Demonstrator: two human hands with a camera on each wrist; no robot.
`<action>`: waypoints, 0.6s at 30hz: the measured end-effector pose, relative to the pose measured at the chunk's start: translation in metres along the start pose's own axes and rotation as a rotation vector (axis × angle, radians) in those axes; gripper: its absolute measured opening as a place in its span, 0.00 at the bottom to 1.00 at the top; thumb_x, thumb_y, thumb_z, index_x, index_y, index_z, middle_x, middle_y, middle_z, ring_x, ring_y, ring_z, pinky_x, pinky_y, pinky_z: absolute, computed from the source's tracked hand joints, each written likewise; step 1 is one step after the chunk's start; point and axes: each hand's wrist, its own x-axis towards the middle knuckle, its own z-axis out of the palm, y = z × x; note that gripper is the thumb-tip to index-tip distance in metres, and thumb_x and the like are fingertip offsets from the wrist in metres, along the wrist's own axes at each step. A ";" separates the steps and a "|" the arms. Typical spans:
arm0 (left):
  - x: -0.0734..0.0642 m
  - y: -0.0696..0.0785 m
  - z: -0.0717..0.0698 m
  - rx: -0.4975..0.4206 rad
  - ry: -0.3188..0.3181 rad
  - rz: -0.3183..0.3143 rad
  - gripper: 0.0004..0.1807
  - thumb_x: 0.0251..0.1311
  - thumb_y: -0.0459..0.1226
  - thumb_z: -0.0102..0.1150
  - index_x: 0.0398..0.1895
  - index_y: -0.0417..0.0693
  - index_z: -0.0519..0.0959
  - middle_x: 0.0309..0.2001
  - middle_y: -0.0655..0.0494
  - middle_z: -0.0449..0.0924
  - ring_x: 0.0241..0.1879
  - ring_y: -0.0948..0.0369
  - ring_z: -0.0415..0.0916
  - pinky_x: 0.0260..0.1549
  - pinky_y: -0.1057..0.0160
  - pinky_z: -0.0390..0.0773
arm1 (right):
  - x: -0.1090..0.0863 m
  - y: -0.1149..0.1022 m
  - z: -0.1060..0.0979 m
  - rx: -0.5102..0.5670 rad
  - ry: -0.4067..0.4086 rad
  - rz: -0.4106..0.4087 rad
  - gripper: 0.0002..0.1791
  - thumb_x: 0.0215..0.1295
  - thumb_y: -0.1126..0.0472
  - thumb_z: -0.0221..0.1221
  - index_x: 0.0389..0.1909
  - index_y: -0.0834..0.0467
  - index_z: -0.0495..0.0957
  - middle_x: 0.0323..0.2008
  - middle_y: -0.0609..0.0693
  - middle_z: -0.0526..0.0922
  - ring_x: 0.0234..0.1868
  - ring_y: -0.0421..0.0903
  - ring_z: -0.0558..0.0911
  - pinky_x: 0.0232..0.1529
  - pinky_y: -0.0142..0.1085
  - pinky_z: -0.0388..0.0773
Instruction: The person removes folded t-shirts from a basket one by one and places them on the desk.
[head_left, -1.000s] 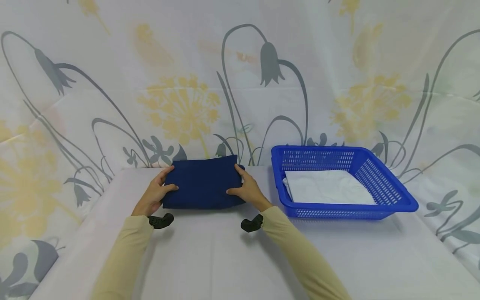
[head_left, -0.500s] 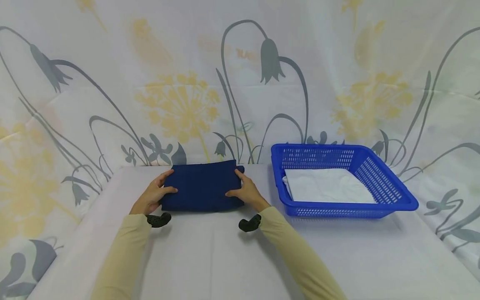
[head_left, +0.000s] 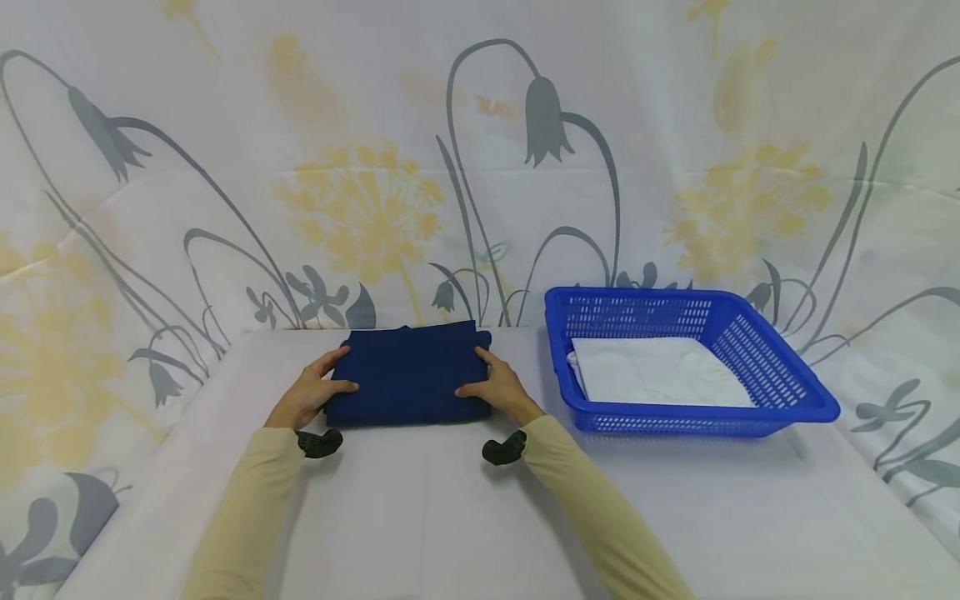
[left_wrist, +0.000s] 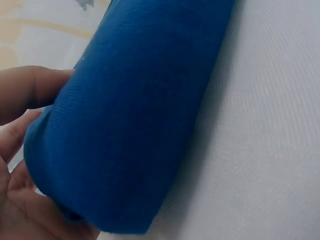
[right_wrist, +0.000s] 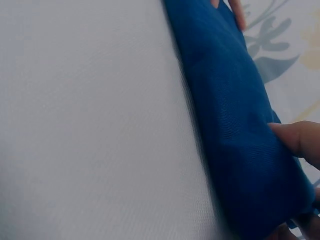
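A folded navy-blue cloth [head_left: 411, 375] lies across the far middle of the white table, its layers stacked into a rough rectangle. My left hand [head_left: 311, 392] grips its left end, thumb on top and the other fingers at the side. At the opposite end my right hand [head_left: 501, 387] holds it the same way. In the left wrist view, the rounded near fold of the cloth [left_wrist: 125, 120] fills the middle, beside the left fingers [left_wrist: 30, 92]. The right wrist view shows the right thumb [right_wrist: 297, 140] pressing on the cloth [right_wrist: 235, 130]; some fingers are hidden behind it.
To the right stands a blue plastic basket [head_left: 705, 412] with perforated walls. Folded white cloth [head_left: 660, 372] lies inside it. A flower-printed curtain [head_left: 495, 167] hangs along the table's far edge. Black devices are strapped to both wrists.
The navy cloth has come slightly down and nearer to me, with both hands still holding its ends. Its top looks flatter now. The basket has stayed in place.
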 end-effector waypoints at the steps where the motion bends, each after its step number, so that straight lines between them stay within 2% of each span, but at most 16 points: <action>1: 0.000 -0.001 0.000 0.016 0.005 0.000 0.47 0.56 0.22 0.58 0.77 0.41 0.46 0.75 0.36 0.33 0.72 0.41 0.36 0.65 0.43 0.52 | 0.000 0.000 0.000 -0.006 0.009 0.002 0.50 0.49 0.63 0.72 0.74 0.55 0.58 0.72 0.60 0.57 0.71 0.57 0.55 0.67 0.51 0.54; 7: -0.002 -0.004 0.000 0.111 0.053 0.006 0.45 0.57 0.25 0.61 0.75 0.38 0.49 0.74 0.34 0.40 0.73 0.41 0.35 0.67 0.43 0.46 | -0.003 0.001 -0.003 -0.042 0.054 -0.013 0.42 0.52 0.61 0.69 0.70 0.55 0.66 0.70 0.59 0.61 0.71 0.57 0.57 0.66 0.52 0.57; 11: -0.005 -0.004 0.001 0.164 0.095 -0.008 0.43 0.58 0.29 0.62 0.75 0.39 0.52 0.74 0.36 0.42 0.73 0.41 0.35 0.67 0.42 0.45 | -0.006 0.002 -0.004 -0.111 0.077 -0.069 0.38 0.53 0.61 0.69 0.67 0.57 0.69 0.67 0.60 0.66 0.69 0.57 0.61 0.65 0.51 0.59; 15: -0.007 -0.003 0.003 0.156 0.144 -0.039 0.41 0.59 0.30 0.62 0.74 0.40 0.55 0.73 0.34 0.45 0.69 0.39 0.49 0.64 0.43 0.55 | -0.009 0.003 -0.006 -0.217 0.106 -0.170 0.34 0.54 0.61 0.68 0.64 0.61 0.72 0.62 0.62 0.71 0.65 0.58 0.68 0.62 0.50 0.64; 18: -0.009 -0.002 0.004 0.171 0.179 -0.033 0.39 0.59 0.30 0.62 0.73 0.38 0.58 0.72 0.32 0.47 0.66 0.38 0.57 0.62 0.44 0.61 | -0.013 0.003 -0.006 -0.260 0.135 -0.234 0.31 0.55 0.62 0.67 0.61 0.64 0.74 0.57 0.64 0.74 0.55 0.59 0.76 0.55 0.49 0.72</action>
